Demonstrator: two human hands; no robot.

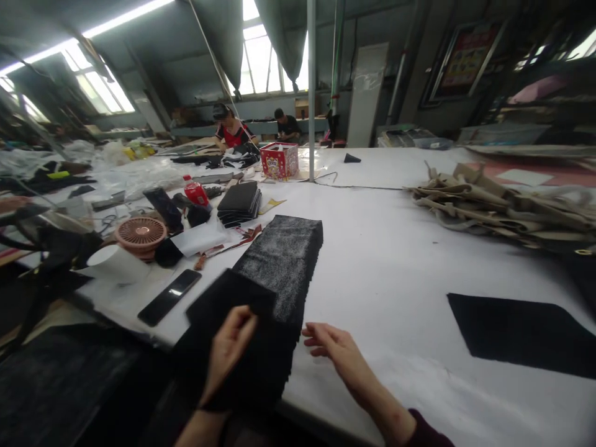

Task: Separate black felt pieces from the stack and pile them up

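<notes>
My left hand (231, 340) pinches the edge of a black fabric piece (228, 297), raised over the near end of a fabric stack. The long stack of black fabric pieces (286, 257) has a greyish, speckled top and lies lengthwise at the table's near edge. Just right of its near end is my right hand (329, 343), fingers partly spread and holding nothing. Far to the right, a separate black fabric sheet (516, 332) lies flat on the white table (372, 261).
Left of the stack are a phone (170, 298), a round pink fan (141, 234), a red-labelled bottle (196, 191) and a small black pile (239, 202). A heap of tan scraps (493, 205) lies right. A red box (279, 160) stands beside a pole (311, 93). Two people sit behind.
</notes>
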